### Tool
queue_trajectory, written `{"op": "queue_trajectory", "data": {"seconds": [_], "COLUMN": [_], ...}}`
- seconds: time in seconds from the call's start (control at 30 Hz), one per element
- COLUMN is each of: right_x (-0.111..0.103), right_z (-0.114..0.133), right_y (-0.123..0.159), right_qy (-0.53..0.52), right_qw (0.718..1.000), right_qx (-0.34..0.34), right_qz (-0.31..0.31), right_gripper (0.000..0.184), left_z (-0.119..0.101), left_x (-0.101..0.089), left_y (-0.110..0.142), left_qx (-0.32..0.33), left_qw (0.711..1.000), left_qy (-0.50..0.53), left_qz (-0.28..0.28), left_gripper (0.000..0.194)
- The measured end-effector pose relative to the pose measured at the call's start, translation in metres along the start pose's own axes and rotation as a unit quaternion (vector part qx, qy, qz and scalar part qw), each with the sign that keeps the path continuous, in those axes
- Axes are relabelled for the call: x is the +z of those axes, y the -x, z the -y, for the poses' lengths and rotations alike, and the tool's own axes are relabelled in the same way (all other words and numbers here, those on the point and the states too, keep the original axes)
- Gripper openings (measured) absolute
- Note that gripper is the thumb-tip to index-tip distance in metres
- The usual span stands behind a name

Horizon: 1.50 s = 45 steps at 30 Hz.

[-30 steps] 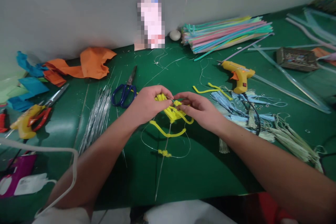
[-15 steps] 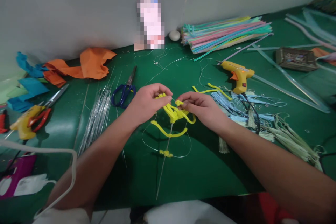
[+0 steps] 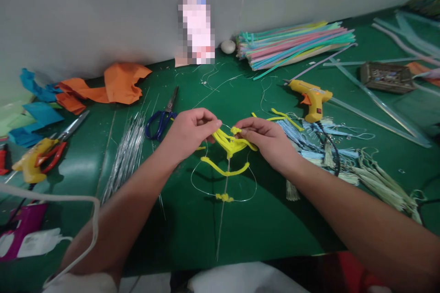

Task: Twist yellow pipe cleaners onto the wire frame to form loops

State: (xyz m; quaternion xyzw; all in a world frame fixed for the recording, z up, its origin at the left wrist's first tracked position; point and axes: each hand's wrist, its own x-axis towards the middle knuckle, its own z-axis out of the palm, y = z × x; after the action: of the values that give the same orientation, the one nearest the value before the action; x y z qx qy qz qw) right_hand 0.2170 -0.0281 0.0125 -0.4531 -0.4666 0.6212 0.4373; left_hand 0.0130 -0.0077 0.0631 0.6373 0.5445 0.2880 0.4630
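Between my hands is a wire figure wound with yellow pipe cleaners (image 3: 231,145), its long thin wire stem hanging down toward me. My left hand (image 3: 195,132) pinches the upper left part of the yellow pipe cleaners. On the other side, my right hand (image 3: 261,136) grips the upper right part, next to a small yellow knot (image 3: 235,130). Below them, a curved yellow strip (image 3: 225,172) crosses the stem. Lower still, a thin wire loop (image 3: 202,191) carries a small yellow twisted bit (image 3: 224,198). My fingertips partly hide the held ends.
Blue-handled scissors (image 3: 158,121) and a bundle of silvery wires (image 3: 127,155) lie left of my hands. A yellow glue gun (image 3: 312,98) and blue tassels (image 3: 295,137) lie right. Coloured pipe cleaners (image 3: 295,46), a blurred phone (image 3: 197,29) and orange paper (image 3: 122,83) are at the back.
The yellow pipe cleaners are spread wider between my hands. The figure's lower end has swung to the right, and my left hand has shifted slightly left.
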Motion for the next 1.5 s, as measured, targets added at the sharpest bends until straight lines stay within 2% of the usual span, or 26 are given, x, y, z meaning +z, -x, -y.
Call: {"op": "queue_trajectory", "data": {"seconds": [0.37, 0.67, 1.0, 1.33, 1.5], "right_x": [-0.002, -0.0002, -0.002, -0.0021, -0.0027], "right_z": [-0.0013, 0.0051, 0.0021, 0.0011, -0.0012], "right_y": [0.0006, 0.0033, 0.0018, 0.0005, 0.0002], "right_qy": [0.019, 0.04, 0.066, 0.021, 0.033], "right_qw": [0.999, 0.999, 0.996, 0.998, 0.998], "right_qx": [-0.032, -0.031, -0.053, -0.052, -0.05], "right_qz": [0.027, 0.02, 0.032, 0.039, 0.029], "right_gripper": [0.017, 0.015, 0.029, 0.021, 0.019], "left_z": [0.0049, 0.0028, 0.0079, 0.0084, 0.0098], "left_x": [0.0002, 0.0013, 0.0048, 0.0064, 0.0047], "left_y": [-0.0021, -0.0028, -0.0061, -0.0065, -0.0054], "left_qx": [-0.002, -0.004, -0.005, 0.01, 0.005], "left_qw": [1.0, 0.999, 0.997, 0.996, 0.998], "left_qy": [0.015, 0.036, 0.072, 0.081, 0.063], "left_qz": [0.024, -0.005, -0.018, -0.029, 0.025], "left_gripper": [0.022, 0.021, 0.019, 0.023, 0.033]}}
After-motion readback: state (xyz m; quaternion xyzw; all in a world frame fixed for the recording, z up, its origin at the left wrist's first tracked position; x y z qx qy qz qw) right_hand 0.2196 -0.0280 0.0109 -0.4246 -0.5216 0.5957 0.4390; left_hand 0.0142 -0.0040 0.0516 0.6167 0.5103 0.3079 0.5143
